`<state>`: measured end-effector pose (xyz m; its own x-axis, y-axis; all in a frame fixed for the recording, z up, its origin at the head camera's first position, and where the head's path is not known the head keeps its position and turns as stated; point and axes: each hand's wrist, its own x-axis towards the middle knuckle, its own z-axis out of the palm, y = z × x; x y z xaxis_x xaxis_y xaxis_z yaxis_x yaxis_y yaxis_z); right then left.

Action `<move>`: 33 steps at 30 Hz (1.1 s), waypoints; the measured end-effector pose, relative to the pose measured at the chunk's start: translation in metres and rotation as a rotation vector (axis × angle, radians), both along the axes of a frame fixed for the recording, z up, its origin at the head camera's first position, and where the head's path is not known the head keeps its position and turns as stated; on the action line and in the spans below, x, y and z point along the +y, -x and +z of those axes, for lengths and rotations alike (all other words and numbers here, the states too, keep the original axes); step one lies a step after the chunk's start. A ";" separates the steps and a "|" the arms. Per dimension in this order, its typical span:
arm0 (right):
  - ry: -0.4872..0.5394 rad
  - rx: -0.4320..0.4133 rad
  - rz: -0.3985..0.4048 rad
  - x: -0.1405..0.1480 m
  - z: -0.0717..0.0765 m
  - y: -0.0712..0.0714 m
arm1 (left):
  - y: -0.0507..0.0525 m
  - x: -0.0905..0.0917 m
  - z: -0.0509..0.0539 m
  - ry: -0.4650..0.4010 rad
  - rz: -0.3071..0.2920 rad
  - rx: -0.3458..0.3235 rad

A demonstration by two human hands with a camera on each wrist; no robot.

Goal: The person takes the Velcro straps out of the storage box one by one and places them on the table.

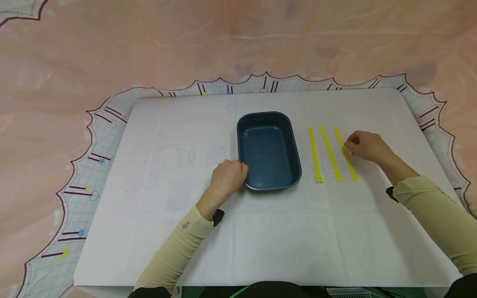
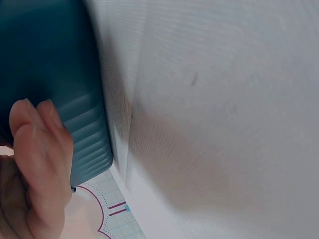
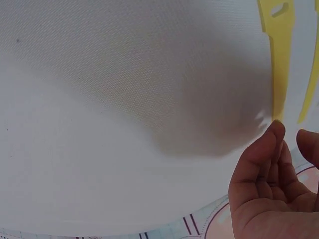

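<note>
A dark blue rectangular plastic basin (image 1: pixel 269 151) stands on the white-covered table. My left hand (image 1: pixel 228 177) grips its near left rim; in the left wrist view the fingers (image 2: pixel 42 149) lie against its ribbed side. Right of the basin lie three yellow hook-and-loop cable ties, the left one (image 1: pixel 314 155), the middle one (image 1: pixel 330 153) and the right one (image 1: pixel 344 151), each with a slotted wider near end. My right hand (image 1: pixel 367 145) is at the right tie, fingers bent and thumb apart from them. A fingertip meets or nearly meets the tie (image 3: pixel 280 64) in the right wrist view.
The white tabletop (image 1: pixel 149 231) extends around the basin and ties. A patterned cloth border (image 1: pixel 100 157) and peach fabric (image 1: pixel 223 37) surround it. Below the near edge, part of a keyboard (image 1: pixel 350 293) shows.
</note>
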<state>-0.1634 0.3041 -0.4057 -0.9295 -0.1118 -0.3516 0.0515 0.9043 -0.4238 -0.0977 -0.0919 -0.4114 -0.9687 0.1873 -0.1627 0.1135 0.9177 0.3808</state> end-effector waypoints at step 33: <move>0.015 0.261 -0.025 0.027 -0.024 -0.001 | 0.044 -0.075 0.003 0.010 0.138 0.232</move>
